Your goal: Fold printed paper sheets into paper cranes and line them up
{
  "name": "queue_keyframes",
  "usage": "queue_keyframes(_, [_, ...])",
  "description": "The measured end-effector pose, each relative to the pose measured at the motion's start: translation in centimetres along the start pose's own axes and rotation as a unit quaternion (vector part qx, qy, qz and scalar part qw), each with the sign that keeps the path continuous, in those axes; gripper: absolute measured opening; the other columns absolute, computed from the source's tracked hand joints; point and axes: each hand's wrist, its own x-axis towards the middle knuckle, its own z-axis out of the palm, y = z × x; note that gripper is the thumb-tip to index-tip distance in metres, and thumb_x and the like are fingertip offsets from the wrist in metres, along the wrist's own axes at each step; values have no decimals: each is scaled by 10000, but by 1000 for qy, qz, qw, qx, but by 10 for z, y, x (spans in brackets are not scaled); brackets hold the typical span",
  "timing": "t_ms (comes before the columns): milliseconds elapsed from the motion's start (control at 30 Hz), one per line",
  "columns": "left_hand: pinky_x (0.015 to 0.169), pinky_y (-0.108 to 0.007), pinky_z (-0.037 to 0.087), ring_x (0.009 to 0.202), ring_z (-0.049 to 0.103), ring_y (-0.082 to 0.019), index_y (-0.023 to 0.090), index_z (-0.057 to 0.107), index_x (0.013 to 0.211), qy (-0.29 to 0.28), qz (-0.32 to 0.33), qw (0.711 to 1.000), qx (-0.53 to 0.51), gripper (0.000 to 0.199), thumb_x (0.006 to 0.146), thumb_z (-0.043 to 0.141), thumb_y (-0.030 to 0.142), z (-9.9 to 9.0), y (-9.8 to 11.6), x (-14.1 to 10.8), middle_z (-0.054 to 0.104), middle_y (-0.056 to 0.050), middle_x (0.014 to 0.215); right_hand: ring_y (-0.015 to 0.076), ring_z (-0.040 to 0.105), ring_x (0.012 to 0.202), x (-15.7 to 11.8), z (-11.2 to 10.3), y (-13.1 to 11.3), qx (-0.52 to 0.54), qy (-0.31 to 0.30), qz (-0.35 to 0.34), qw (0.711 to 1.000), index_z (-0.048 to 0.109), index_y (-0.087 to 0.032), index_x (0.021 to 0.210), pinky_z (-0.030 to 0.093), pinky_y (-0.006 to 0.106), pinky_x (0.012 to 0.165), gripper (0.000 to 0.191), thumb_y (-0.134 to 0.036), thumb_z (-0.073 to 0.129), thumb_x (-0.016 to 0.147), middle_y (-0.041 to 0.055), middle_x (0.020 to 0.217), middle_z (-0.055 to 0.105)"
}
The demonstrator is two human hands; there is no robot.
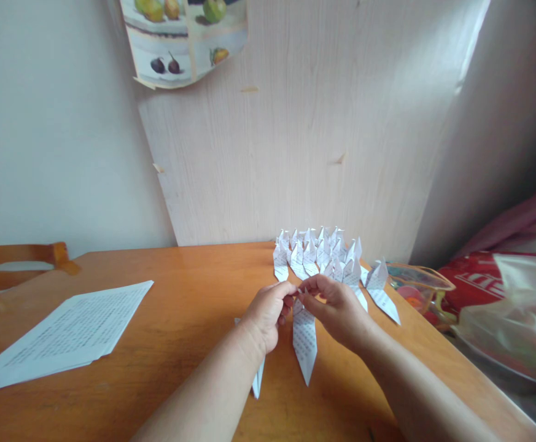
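Note:
Both hands meet at the top of a folded printed-paper figure (305, 337), whose long pointed end hangs toward me. My left hand (270, 310) pinches the small tip from the left, fingers curled. From the right, my right hand (334, 302) closes thumb and fingers on the same tip. The fingers hide most of the upper folds. Under my left wrist lies another folded paper piece (258, 379), partly covered by the forearm. Just beyond the hands, several similar folded paper figures (309, 253) stand in rows, and one (380, 288) stands apart at the right.
A stack of printed sheets (72, 328) lies on the left of the wooden table (194, 288). At the far left is a wooden chair (19, 253). Past the right edge are a clear container (422, 277), a red bag (474, 282) and plastic wrapping (516, 337). A board (295, 153) rises behind.

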Motion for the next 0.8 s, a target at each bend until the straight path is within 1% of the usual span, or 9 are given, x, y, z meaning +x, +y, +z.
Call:
queue_keyframes(200, [487,-246,218,529,374,-89,179,512,640,0,-1,1000,13,172,623,639,294,0,0,0,471,30,582,172,652,779,0,0,-2,3,-2,5,1000,670,-221,871,456,309,746,85,-240,589,852,1,808,722])
queue_keyframes(400, [507,-257,233,536,375,-98,182,508,631,5,21,999,29,165,644,620,301,2,0,-2,472,26,582,169,652,777,0,0,0,-1,-4,5,1000,672,-222,874,456,309,744,84,-248,593,862,-2,809,722])
queue_keyframes(533, [554,-258,271,579,375,-105,185,492,612,23,77,996,48,158,667,609,275,3,4,-6,457,36,587,172,664,796,0,-1,0,1,-5,5,1000,668,-220,878,459,313,762,85,-251,589,867,6,828,725])
queue_keyframes(633, [617,-244,308,644,384,-109,182,521,644,36,136,988,61,85,674,591,219,4,7,-9,473,41,625,172,665,795,1,-1,0,-6,-4,5,1000,667,-221,881,458,312,757,77,-236,597,851,7,831,723])
queue_keyframes(700, [632,-244,316,662,383,-114,182,541,667,35,170,982,78,45,682,577,203,4,8,-10,483,40,643,172,666,800,1,-1,0,-7,-3,4,1000,668,-223,891,457,310,757,82,-229,601,842,7,837,723])
queue_keyframes(800, [631,-252,322,665,385,-121,181,552,684,34,198,974,103,34,699,563,210,4,7,-10,486,37,651,174,667,819,0,-1,0,-6,-5,2,1000,667,-227,905,458,312,768,95,-223,605,834,5,852,722])
